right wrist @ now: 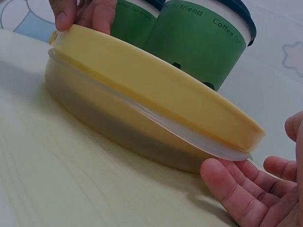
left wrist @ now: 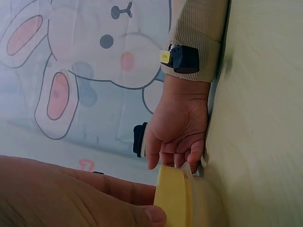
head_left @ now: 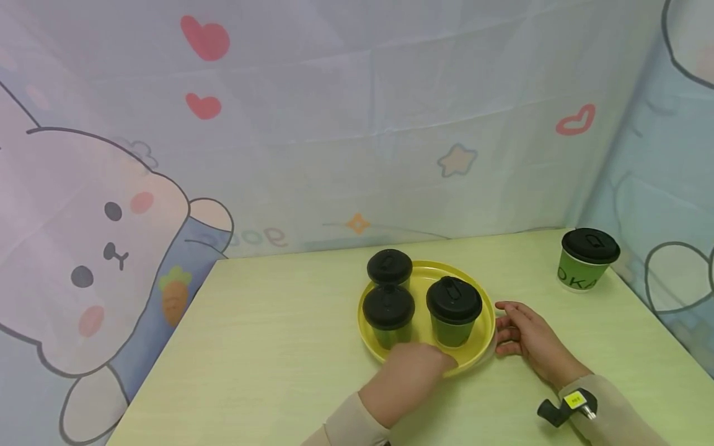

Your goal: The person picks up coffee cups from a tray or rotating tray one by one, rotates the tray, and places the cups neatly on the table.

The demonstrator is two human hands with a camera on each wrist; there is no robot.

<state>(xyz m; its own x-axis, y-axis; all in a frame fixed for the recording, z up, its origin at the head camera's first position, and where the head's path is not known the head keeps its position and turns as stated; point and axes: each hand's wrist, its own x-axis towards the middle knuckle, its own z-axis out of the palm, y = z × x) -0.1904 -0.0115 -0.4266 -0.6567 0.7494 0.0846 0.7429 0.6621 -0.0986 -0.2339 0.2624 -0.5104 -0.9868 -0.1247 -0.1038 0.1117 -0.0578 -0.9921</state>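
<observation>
A round yellow tray (head_left: 422, 322) carries three green paper cups with black lids: a front left cup (head_left: 388, 313), a back left cup (head_left: 390, 267) and a right cup (head_left: 454, 310). Under the yellow rim a translucent round base (right wrist: 118, 130) shows in the right wrist view. My left hand (head_left: 411, 375) pinches the tray's near rim, thumb outside and fingers inside the wall. At the tray's right side is my right hand (head_left: 530, 341), its fingers loosely spread and fingertips right at the edge, palm turned toward the tray.
Another lidded green cup (head_left: 584, 263) stands at the table's back right, beyond my right hand. The pale yellow table (head_left: 268, 322) meets a printed cloth backdrop (head_left: 312, 155) at the back, and the cloth continues along both sides.
</observation>
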